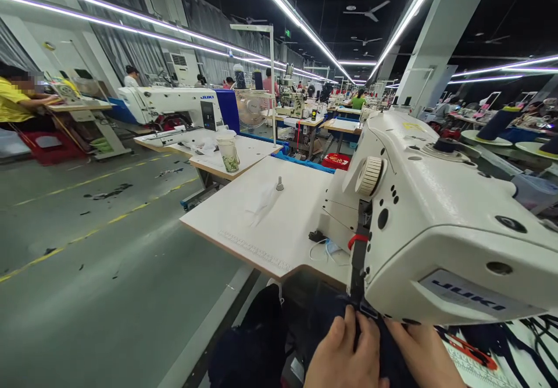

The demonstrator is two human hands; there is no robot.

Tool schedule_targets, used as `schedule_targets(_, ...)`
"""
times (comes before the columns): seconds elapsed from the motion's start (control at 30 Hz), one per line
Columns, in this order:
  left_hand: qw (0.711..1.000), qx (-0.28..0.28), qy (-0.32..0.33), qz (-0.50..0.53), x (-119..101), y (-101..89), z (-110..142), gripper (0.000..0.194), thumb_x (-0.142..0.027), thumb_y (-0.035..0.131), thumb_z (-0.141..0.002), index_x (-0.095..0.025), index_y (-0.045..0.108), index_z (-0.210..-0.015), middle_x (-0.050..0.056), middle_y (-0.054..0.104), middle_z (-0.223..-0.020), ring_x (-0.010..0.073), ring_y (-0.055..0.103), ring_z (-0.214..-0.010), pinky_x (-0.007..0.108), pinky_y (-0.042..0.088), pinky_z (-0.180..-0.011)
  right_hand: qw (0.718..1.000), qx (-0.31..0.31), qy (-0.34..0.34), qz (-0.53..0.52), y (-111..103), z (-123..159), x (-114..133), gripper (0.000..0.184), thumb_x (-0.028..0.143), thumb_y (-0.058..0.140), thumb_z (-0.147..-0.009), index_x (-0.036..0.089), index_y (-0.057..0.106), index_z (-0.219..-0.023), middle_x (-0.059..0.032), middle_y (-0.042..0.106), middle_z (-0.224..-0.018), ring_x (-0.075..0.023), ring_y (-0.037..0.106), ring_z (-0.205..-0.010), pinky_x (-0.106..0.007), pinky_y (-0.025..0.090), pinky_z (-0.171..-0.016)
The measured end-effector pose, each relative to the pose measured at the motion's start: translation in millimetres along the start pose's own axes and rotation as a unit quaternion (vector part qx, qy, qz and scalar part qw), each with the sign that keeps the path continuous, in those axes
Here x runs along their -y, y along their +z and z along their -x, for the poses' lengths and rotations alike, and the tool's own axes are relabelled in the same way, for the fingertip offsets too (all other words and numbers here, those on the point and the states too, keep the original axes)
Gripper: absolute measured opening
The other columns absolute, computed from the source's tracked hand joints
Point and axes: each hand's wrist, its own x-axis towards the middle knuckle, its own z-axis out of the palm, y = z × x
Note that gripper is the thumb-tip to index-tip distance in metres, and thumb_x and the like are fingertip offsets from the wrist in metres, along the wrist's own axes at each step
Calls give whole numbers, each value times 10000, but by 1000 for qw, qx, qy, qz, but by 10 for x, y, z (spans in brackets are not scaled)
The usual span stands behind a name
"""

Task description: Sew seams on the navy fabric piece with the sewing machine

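Observation:
Dark navy fabric (320, 309) lies under the head of a white JUKI sewing machine (440, 202), low in the head view. My left hand (349, 350) is closed on this fabric, its fingers bent and pressed together just before the presser area. Close to its right, my right hand (429, 353) also grips the cloth; the machine head covers part of its fingers. The needle and the cloth's far edge are hidden. A red band (358, 240) wraps a part of the machine above my left hand.
To the left, the white tabletop (244, 225) bears a grey peg (279, 184) and a printed ruler. A cup (228, 150) stands on a neighbouring table by another JUKI machine (170, 106). Orange-handled snips (473, 350) and dark strips lie right. A person in yellow (20, 106) sits far left.

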Motion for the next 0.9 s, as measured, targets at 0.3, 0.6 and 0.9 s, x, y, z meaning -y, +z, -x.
schedule_targets(0.3,999,-12,37,-12,95,-31,4,446,-469,413,-881,-139,659,-1054,57,602,-1058,228,520,-980,311,305,-869,999,-30,-11,13,33,-2,26,465,552,460,-738,183,680,-915,-145,684,-1014,-351,437,-1235,-483,313,-1055)
schedule_targets(0.6,998,4,59,6,94,11,22,481,-486,419,-885,-113,616,-1116,85,603,-1087,242,525,-1008,311,332,-850,998,-39,5,-55,46,26,26,441,581,509,-717,180,682,-779,-135,703,-876,-359,548,-1085,-460,347,-1027)
schedule_targets(0.9,996,35,69,37,228,-105,70,382,-324,393,-939,-203,508,-1282,8,560,-1233,183,458,-1150,285,380,-898,984,-112,15,-137,120,232,-149,414,594,516,-789,211,559,-938,-69,642,-917,-232,592,-894,-288,500,-793)
